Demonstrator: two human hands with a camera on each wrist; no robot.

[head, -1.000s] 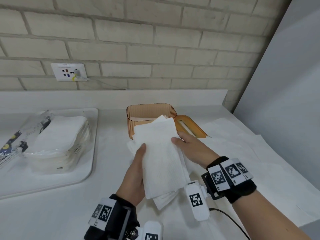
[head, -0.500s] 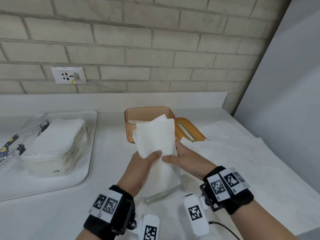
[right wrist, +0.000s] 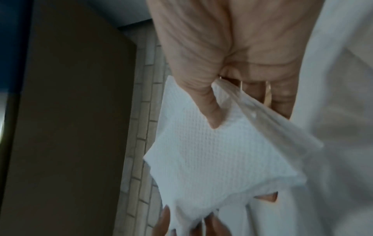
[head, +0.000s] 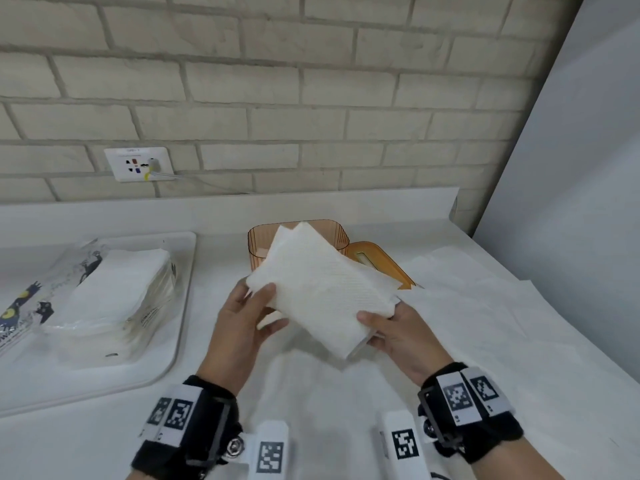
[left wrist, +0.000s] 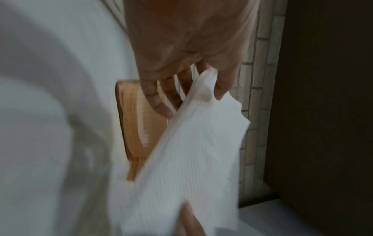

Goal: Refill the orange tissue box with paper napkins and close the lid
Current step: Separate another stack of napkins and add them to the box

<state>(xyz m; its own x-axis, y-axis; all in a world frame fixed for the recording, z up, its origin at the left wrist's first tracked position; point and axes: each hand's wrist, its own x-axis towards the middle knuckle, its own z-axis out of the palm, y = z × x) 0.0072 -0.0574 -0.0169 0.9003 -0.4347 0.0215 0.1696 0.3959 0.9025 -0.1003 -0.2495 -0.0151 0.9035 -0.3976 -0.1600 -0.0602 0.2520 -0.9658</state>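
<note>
Both hands hold a stack of white paper napkins (head: 322, 285) in the air, in front of the orange tissue box (head: 258, 242). My left hand (head: 249, 306) pinches the stack's left corner, thumb on top. My right hand (head: 384, 323) grips the near right end, thumb on top and fingers beneath. The stack lies tilted, its far end over the box's open top. The orange lid (head: 377, 261) with its slot lies flat to the right of the box. The left wrist view shows the napkins (left wrist: 193, 159) and the box (left wrist: 139, 127); the right wrist view shows the stack (right wrist: 212, 156) under my thumb.
A white tray (head: 173, 351) at the left carries an opened plastic pack of napkins (head: 114, 292). Large white paper sheets (head: 502, 327) cover the counter at the right. A brick wall with a socket (head: 138, 164) stands behind, and a grey panel (head: 571, 185) bounds the right side.
The napkin stack has turned from pointing away from me to lying crosswise. My left hand shifted to its left corner and my right hand to its near right end.
</note>
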